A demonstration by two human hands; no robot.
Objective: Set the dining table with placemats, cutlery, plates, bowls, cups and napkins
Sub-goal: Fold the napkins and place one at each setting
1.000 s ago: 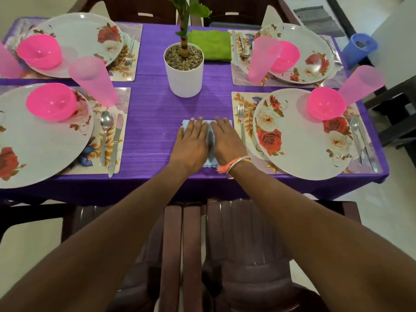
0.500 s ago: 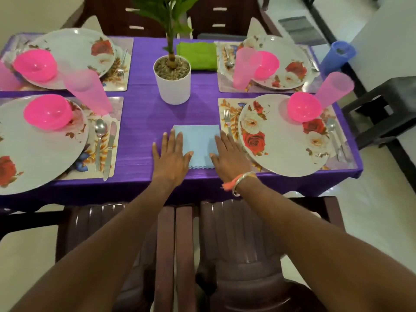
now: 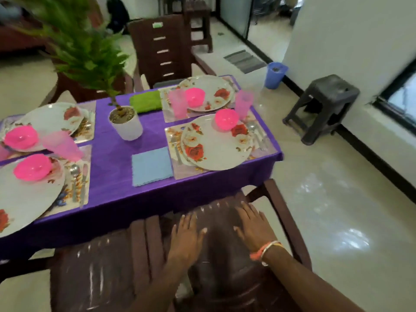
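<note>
Napkin step of the table setting. A blue napkin [image 3: 151, 166] is laid flat on the purple surface [image 3: 112, 183], its right edge just against the placemat [image 3: 177, 174] of the near right plate [image 3: 216, 149]. A green napkin [image 3: 145, 102] is laid folded at the far side, beside the far right setting. Bowls and cups are seen at all four places.

The left hand [image 3: 186, 239] and the right hand [image 3: 254, 226] are shown off the surface, over the back of the brown chair [image 3: 225, 273]. All fingers are extended and spread, and nothing is held. Contact with the chair cannot be determined, owing to blur.

No napkin is visible beside the near left plate [image 3: 27, 199] or the one behind it, so the step is judged half complete. For the next move a further napkin is required, and no supply is shown.
</note>
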